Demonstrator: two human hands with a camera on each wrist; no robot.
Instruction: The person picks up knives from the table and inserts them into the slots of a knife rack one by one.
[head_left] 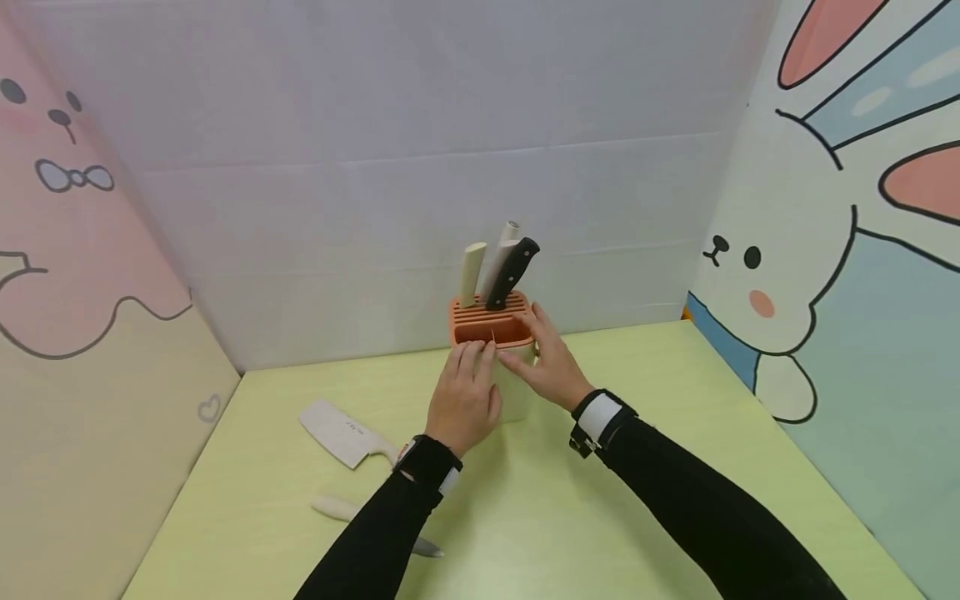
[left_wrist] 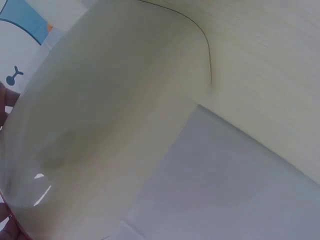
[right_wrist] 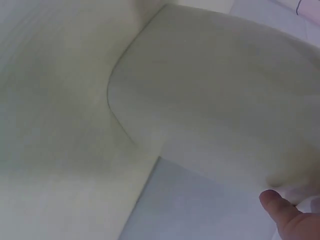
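Note:
A cream knife block [head_left: 513,392] with an orange slotted top [head_left: 487,313] stands at the back of the table. Upright in its slots are a black-handled knife [head_left: 513,273], a cream-handled knife [head_left: 472,273] and white handles behind. My left hand [head_left: 463,396] touches the front rim with extended fingers. At the block's right side, my right hand [head_left: 551,362] rests with thumb and fingers spread. A small pointed tip shows by the left fingertips; what it belongs to is unclear. Both wrist views show mostly the block's smooth wall [left_wrist: 110,110], with fingers [right_wrist: 282,207] at the edge.
A cleaver [head_left: 341,429] with a white handle lies flat on the pale yellow table [head_left: 637,500], left of my left hand. Closer to me lies a smaller knife [head_left: 335,507], partly hidden under my left forearm. A white wall [head_left: 337,225] stands behind the block.

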